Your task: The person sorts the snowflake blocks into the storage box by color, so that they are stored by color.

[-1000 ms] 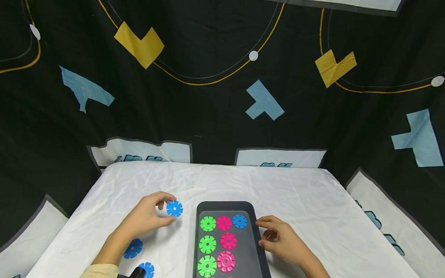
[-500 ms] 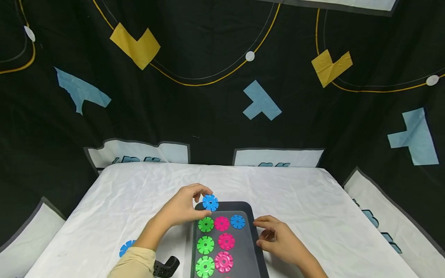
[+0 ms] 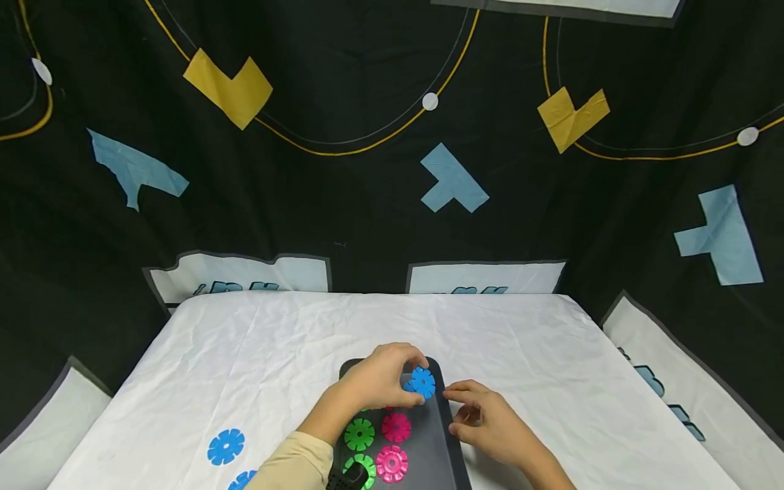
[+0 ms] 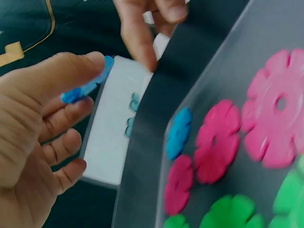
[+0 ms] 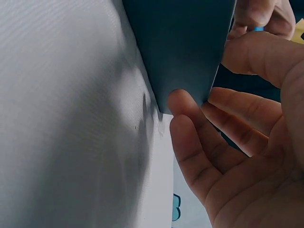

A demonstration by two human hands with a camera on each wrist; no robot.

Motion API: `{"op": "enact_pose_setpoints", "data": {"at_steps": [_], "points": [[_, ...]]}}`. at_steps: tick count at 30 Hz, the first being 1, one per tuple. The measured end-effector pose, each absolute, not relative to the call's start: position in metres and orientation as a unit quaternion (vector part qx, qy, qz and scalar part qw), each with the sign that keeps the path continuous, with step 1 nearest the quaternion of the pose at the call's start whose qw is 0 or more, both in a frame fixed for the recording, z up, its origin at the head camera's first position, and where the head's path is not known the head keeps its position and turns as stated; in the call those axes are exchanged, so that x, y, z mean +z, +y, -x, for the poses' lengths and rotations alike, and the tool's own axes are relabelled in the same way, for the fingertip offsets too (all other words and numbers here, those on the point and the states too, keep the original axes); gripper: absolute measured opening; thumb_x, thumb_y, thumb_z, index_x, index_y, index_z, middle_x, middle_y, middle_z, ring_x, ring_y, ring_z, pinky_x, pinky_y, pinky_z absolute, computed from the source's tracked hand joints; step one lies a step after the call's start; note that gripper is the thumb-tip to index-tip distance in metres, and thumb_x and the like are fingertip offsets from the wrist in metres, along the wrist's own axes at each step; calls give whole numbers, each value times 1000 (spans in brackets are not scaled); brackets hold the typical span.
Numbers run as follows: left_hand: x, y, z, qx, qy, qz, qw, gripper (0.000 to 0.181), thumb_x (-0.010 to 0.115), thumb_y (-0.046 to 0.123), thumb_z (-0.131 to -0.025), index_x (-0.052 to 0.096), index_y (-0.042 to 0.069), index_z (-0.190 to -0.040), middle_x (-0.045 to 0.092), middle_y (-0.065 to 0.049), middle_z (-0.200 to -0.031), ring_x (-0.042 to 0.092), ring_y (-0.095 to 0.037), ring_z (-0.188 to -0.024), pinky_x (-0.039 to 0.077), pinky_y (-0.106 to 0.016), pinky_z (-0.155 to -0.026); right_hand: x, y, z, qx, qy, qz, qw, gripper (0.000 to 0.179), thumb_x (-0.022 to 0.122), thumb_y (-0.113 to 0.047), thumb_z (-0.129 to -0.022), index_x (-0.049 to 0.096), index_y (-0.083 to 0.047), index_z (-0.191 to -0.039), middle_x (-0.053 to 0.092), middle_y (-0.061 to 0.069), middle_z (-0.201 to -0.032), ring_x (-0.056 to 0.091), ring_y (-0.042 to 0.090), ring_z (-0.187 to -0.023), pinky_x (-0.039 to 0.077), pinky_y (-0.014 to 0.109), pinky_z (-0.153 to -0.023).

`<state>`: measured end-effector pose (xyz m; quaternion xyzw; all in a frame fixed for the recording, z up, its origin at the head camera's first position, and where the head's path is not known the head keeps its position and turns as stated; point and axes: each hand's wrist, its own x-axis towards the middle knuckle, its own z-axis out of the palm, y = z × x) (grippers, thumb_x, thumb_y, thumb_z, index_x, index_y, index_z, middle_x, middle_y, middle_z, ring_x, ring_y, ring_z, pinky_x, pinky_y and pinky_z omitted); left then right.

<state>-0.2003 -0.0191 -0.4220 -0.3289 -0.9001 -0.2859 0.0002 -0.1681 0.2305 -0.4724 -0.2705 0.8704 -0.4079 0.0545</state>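
Note:
My left hand [image 3: 381,380] is over the far end of the dark grey tray [image 3: 454,454], pinching a blue notched disc [image 3: 423,382] between thumb and fingers. In the left wrist view this blue disc [image 4: 81,91] shows nearly edge-on. Another blue disc [image 4: 179,134] lies in the tray, mostly hidden from the head by the held one. Pink discs [image 3: 396,427] and green discs [image 3: 359,434] lie in columns beside it, partly covered by my left hand and sleeve. My right hand [image 3: 490,423] rests at the tray's right side, its fingertips against the outer wall [image 5: 180,47].
Two more blue discs lie on the white cloth left of the tray; one blue disc [image 3: 226,446] shows whole, the other [image 3: 242,480] is partly behind the sleeve [image 3: 297,464]. A black curtain [image 3: 343,218] hangs behind the table [image 3: 275,333].
My left hand has carried the blue disc rightwards, from left of the tray to over its far right corner. The right hand has stayed at the tray's side.

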Motion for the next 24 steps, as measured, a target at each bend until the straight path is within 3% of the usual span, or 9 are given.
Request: {"op": "enact_pose_setpoints", "data": {"at_steps": [5, 11, 24], "points": [[-434, -4, 197, -217, -923, 317, -25, 44, 87, 38, -71, 70, 20, -107, 61, 15, -91, 55, -6, -89, 45, -35, -86, -473, 230, 167, -412, 867, 273, 56, 47, 73, -6, -85, 60, 0, -129, 55, 7, -130, 63, 11, -84, 54, 26, -72], [-447, 4, 193, -149, -931, 332, -38, 42, 89, 41, -68, 72, 20, -100, 58, 16, -82, 49, -5, -80, 41, -29, -75, -473, 231, 168, -409, 868, 275, 54, 47, 74, -8, -84, 60, 1, -129, 55, 9, -131, 62, 10, -84, 53, 26, -71], [-457, 14, 189, -77, -925, 373, 14, 42, 88, 46, -66, 73, 24, -98, 64, 17, -92, 54, -9, -85, 43, -30, -74, -473, 231, 168, -403, 874, 266, 58, 47, 74, -8, -85, 61, -1, -129, 56, 6, -130, 62, 9, -85, 53, 26, -71]]}}
